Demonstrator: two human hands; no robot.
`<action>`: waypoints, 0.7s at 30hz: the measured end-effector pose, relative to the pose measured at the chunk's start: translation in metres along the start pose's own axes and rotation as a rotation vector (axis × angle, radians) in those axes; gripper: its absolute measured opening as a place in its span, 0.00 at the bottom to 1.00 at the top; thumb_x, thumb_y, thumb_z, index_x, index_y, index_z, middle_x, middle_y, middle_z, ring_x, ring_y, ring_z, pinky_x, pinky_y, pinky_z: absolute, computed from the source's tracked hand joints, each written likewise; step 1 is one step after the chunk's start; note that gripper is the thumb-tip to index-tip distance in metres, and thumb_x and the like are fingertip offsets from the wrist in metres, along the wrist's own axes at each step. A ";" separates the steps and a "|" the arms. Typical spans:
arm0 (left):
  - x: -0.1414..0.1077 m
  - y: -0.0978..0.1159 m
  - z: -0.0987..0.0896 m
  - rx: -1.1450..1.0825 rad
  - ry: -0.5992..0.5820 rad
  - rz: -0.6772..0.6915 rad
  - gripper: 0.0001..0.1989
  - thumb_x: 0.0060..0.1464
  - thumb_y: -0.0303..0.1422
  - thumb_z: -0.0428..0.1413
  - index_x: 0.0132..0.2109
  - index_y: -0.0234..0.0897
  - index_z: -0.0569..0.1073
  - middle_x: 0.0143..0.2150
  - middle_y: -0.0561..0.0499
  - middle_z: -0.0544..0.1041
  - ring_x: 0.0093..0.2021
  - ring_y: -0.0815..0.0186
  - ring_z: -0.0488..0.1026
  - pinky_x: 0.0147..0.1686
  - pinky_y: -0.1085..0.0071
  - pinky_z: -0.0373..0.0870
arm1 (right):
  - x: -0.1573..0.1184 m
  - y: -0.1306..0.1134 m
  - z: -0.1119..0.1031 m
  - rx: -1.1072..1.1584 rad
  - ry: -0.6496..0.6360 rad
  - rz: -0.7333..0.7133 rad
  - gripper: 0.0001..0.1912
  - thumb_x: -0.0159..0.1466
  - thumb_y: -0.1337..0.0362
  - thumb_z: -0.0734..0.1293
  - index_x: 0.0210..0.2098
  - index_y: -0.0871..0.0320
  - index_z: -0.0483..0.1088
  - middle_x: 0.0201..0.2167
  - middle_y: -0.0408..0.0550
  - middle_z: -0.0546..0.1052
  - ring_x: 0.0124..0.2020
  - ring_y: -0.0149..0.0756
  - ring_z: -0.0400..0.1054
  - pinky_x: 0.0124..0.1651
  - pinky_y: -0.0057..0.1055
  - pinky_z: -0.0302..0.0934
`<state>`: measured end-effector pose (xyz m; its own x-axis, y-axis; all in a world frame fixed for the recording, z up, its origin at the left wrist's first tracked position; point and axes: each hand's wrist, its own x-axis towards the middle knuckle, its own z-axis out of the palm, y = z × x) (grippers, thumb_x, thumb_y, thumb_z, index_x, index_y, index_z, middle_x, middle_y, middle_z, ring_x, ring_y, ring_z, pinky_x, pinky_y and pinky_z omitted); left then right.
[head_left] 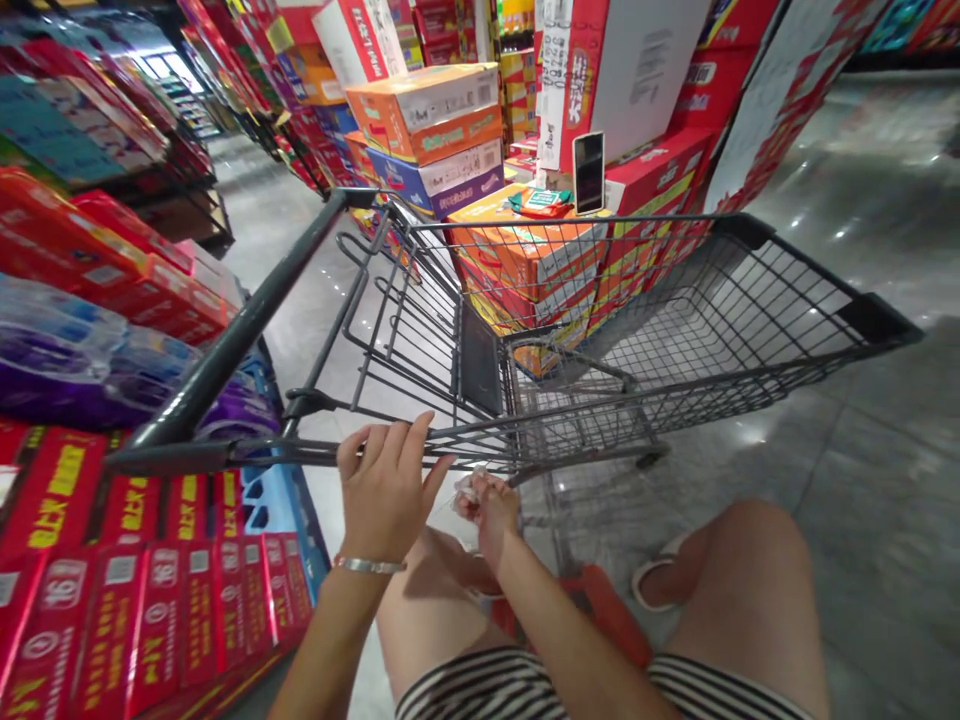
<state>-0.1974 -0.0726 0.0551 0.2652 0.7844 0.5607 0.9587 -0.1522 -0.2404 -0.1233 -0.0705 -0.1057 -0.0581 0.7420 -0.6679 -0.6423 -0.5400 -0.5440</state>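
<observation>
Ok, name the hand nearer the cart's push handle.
Left: the left hand is on the side rail, short of the push handle; the right hand is farther off, below that rail.

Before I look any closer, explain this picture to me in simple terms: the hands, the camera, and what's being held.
There is no machine here, only one person's bare hands. The single picture comes from a camera worn on that person's head, looking forward and down, so the knees show below. The left hand, with a bracelet at its wrist, rests on the side of a grey shopping cart. The right hand pinches a small see-through thing, too blurred to name. Beyond the cart, a green packet lies on an orange box, and a phone stands upright beside it. Red cartons fill the lower left.
</observation>
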 end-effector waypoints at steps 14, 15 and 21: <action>0.002 0.004 0.004 0.147 -0.018 0.051 0.17 0.58 0.39 0.51 0.48 0.32 0.70 0.28 0.50 0.69 0.33 0.59 0.64 0.46 0.61 0.52 | -0.016 -0.017 0.021 0.309 0.036 0.122 0.14 0.47 0.68 0.73 0.30 0.59 0.66 0.18 0.36 0.69 0.15 0.22 0.59 0.17 0.19 0.56; 0.002 0.004 0.004 0.144 -0.020 0.057 0.17 0.58 0.39 0.51 0.48 0.31 0.70 0.28 0.50 0.69 0.33 0.59 0.64 0.46 0.61 0.53 | -0.016 -0.020 0.020 0.345 0.000 0.176 0.11 0.49 0.70 0.72 0.29 0.59 0.65 0.18 0.36 0.69 0.15 0.21 0.59 0.18 0.18 0.56; -0.001 0.006 0.003 0.164 -0.038 0.021 0.19 0.57 0.41 0.53 0.49 0.32 0.70 0.29 0.49 0.69 0.34 0.58 0.64 0.47 0.60 0.53 | -0.008 -0.028 0.007 0.513 -0.089 0.566 0.08 0.63 0.73 0.62 0.27 0.59 0.63 0.21 0.39 0.69 0.16 0.19 0.60 0.18 0.13 0.56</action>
<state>-0.1922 -0.0726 0.0506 0.2782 0.8045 0.5248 0.9223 -0.0711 -0.3799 -0.1103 -0.0584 -0.0816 -0.5312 0.4479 -0.7192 -0.7690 -0.6113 0.1872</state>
